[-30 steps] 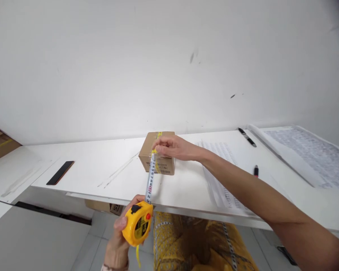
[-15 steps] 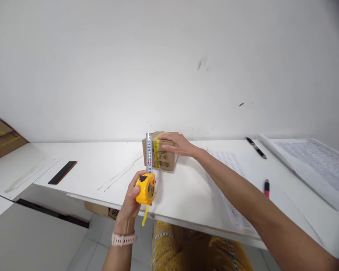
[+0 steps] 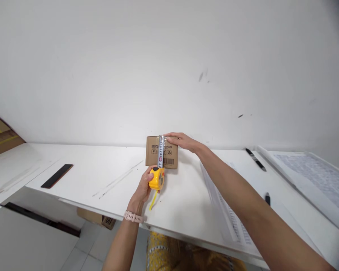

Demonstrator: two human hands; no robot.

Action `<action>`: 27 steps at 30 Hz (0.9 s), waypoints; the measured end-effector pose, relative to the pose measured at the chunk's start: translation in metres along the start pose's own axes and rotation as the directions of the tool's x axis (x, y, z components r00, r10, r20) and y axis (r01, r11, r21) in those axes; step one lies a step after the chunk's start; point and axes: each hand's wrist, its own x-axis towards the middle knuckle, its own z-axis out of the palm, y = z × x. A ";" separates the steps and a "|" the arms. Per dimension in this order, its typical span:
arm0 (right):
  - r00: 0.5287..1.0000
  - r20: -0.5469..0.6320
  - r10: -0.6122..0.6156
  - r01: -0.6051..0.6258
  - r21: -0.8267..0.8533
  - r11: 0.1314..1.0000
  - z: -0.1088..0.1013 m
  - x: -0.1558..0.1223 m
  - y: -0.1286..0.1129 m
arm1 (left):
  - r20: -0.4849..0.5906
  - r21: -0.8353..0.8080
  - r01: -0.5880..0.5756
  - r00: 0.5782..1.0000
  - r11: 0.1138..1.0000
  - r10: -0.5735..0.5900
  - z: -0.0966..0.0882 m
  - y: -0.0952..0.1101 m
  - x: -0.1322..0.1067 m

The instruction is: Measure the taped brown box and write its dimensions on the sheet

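A small cardboard box [image 3: 169,156] stands on the white table [image 3: 107,165] by the wall. My left hand [image 3: 145,184] grips a yellow tape measure [image 3: 157,178] on the table just in front of the box. Its metal blade [image 3: 160,151] runs straight up the box's front face. My right hand [image 3: 182,141] rests on the box's top edge, fingers pinching the blade's tip there.
A black phone [image 3: 57,175] lies at the left of the table. Printed sheets [image 3: 228,210] and a large drawing [image 3: 313,177] cover the right side, with a black marker [image 3: 255,159] and another pen [image 3: 267,198]. Cardboard [image 3: 1,135] sits far left.
My left hand has carried the tape measure forward from the table's edge to the box's foot. The blade now stands upright against the box front, and my right hand has shifted to the top edge.
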 end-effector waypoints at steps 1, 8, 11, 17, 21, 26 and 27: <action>1.000 0.002 0.001 -0.001 -0.001 1.000 0.000 0.001 0.000 | -0.002 -0.007 -0.001 1.000 1.000 0.001 0.000 -0.001 -0.001; 0.989 -0.140 0.047 -0.049 -0.007 0.999 0.011 0.007 -0.001 | 0.016 -0.064 0.018 1.000 0.998 -0.017 0.002 -0.007 0.001; 0.983 -0.173 0.067 -0.075 -0.042 0.996 0.016 0.009 -0.006 | 0.017 -0.060 0.017 1.000 0.998 -0.016 0.001 -0.007 0.001; 0.963 -0.254 0.086 -0.116 -0.108 0.987 0.020 0.015 -0.012 | 0.005 -0.050 0.034 0.999 0.998 -0.034 0.001 -0.011 -0.002; 0.946 -0.311 0.088 -0.147 -0.170 0.975 0.020 0.018 -0.014 | -0.034 0.050 0.065 0.997 0.997 -0.064 0.002 -0.017 -0.004; 0.953 -0.291 0.081 -0.136 -0.173 0.975 0.016 0.018 -0.014 | -0.005 0.107 0.130 0.992 0.986 -0.130 0.000 -0.019 -0.009; 0.955 -0.286 0.079 -0.132 -0.172 0.976 0.015 0.018 -0.013 | -0.013 0.096 0.142 0.990 0.985 -0.141 0.000 -0.019 -0.009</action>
